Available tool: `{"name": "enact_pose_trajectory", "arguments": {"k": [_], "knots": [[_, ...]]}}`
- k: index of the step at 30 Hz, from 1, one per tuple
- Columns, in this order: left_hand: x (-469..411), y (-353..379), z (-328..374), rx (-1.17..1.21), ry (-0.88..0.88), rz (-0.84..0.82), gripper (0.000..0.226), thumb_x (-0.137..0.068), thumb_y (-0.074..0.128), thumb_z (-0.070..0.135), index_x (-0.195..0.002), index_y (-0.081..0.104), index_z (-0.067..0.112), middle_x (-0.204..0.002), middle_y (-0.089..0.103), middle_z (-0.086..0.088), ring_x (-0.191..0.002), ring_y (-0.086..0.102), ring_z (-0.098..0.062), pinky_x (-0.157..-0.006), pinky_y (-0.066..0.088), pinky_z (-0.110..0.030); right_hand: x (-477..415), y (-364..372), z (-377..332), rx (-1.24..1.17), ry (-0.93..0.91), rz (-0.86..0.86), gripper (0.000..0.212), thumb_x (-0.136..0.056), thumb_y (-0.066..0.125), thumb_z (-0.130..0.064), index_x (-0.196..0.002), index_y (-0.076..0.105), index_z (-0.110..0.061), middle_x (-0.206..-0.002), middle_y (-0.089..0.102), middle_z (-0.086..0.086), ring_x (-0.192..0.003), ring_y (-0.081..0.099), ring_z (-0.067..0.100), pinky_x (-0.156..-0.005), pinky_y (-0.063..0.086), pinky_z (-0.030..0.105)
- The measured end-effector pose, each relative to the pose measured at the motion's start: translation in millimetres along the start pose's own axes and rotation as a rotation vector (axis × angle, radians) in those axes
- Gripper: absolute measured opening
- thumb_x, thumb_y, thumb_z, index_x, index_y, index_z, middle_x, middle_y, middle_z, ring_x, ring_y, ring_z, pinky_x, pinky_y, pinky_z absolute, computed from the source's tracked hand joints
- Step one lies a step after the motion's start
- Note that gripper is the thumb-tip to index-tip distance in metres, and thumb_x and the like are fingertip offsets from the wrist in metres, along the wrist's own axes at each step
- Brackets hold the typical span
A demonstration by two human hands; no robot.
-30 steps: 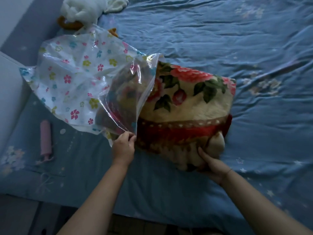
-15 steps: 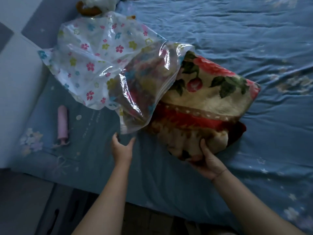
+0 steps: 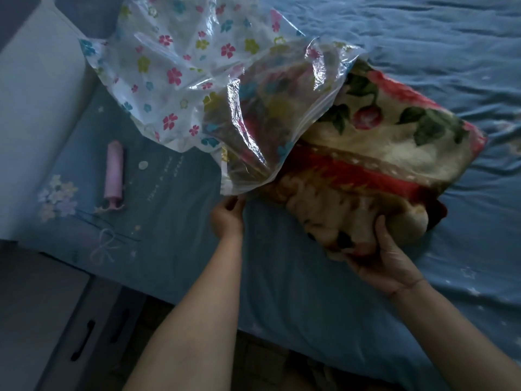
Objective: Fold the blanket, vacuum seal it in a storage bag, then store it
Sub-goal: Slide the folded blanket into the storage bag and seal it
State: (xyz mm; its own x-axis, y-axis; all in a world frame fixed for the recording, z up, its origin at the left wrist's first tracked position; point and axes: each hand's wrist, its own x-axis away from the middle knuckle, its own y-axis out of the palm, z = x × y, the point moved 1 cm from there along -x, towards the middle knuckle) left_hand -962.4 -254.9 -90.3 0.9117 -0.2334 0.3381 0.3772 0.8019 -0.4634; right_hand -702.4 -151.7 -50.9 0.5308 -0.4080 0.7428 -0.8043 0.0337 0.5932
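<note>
Blanket: I see the folded floral blanket (image 3: 380, 153) on the bed, right of centre, its far-left end already inside the bag mouth.
Storage bag: the clear flower-printed storage bag (image 3: 180, 69) lies crumpled to the far left; its top is cut off by the frame edge.
Right hand: my right hand (image 3: 386, 255) grips the blanket's near end, thumb on top, fingers curled underneath and hidden from me.
Left hand: my left hand (image 3: 228, 215) sits at the bag's near corner, touching the plastic; I cannot tell whether the fingers pinch it or just rest there.
Pump: a pink hand pump (image 3: 113, 172) lies well left of the bag, with a small white disc (image 3: 143, 165) just beside it.
Bed: a blue bedsheet (image 3: 324, 292) with faint stars, wrinkled on the far right.
Room: a pale bed frame (image 3: 33, 108) on the left, and a dim grey drawer unit (image 3: 84, 334) near left.
</note>
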Motion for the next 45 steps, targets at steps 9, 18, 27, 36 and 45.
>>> {"name": "enact_pose_trajectory", "arguments": {"k": [9, 18, 27, 36, 45], "knots": [[2, 3, 0, -0.111, 0.085, 0.081, 0.021, -0.093, 0.062, 0.013, -0.089, 0.071, -0.005, -0.092, 0.071, -0.022, -0.081, 0.06, -0.022, -0.061, 0.029, -0.023, 0, 7, -2, -0.009, 0.054, -0.028, 0.091, -0.048, 0.087, -0.048, -0.126, 0.056, -0.014, -0.121, 0.066, 0.012, -0.104, 0.067, 0.029, -0.069, 0.059, 0.037], [81, 13, -1, 0.021, 0.152, -0.07, 0.016, -0.092, 0.063, 0.011, -0.084, 0.069, 0.0, -0.081, 0.068, -0.012, -0.077, 0.059, -0.015, -0.066, 0.043, -0.024, -6, 78, -18, -0.12, 0.071, -0.186, 0.118, -0.014, 0.094, -0.041, -0.124, 0.059, -0.013, -0.121, 0.065, 0.016, -0.109, 0.06, 0.036, -0.064, 0.058, 0.031], [102, -13, -24, -0.051, 0.017, -0.245, 0.011, -0.087, 0.068, 0.004, -0.098, 0.072, 0.005, -0.095, 0.07, -0.005, -0.087, 0.062, -0.013, -0.071, 0.043, -0.016, -6, 26, 32, 0.136, 0.226, -0.071, 0.079, -0.07, 0.068, -0.048, -0.136, 0.048, -0.01, -0.127, 0.061, 0.016, -0.099, 0.068, 0.028, -0.067, 0.059, 0.038], [115, -43, 16, -0.128, 0.296, 0.288, 0.028, -0.087, 0.069, 0.02, -0.106, 0.05, 0.012, -0.109, 0.052, -0.005, -0.102, 0.054, -0.023, -0.087, 0.048, -0.039, 2, -7, 17, 0.316, 0.109, -0.117, 0.102, -0.04, 0.09, -0.057, -0.127, 0.058, -0.014, -0.123, 0.065, 0.009, -0.116, 0.058, 0.026, -0.098, 0.047, 0.04], [58, 72, 168, -0.687, 0.814, -0.124, 0.068, -0.087, 0.068, 0.04, -0.145, 0.043, 0.015, -0.15, 0.04, -0.007, -0.138, 0.037, -0.025, -0.113, 0.027, -0.039, -30, -7, -138, 0.539, -0.604, 0.399, 0.144, -0.03, 0.07, -0.084, -0.147, 0.025, -0.014, -0.144, 0.042, 0.015, -0.129, 0.045, 0.029, -0.106, 0.04, 0.046]]}}
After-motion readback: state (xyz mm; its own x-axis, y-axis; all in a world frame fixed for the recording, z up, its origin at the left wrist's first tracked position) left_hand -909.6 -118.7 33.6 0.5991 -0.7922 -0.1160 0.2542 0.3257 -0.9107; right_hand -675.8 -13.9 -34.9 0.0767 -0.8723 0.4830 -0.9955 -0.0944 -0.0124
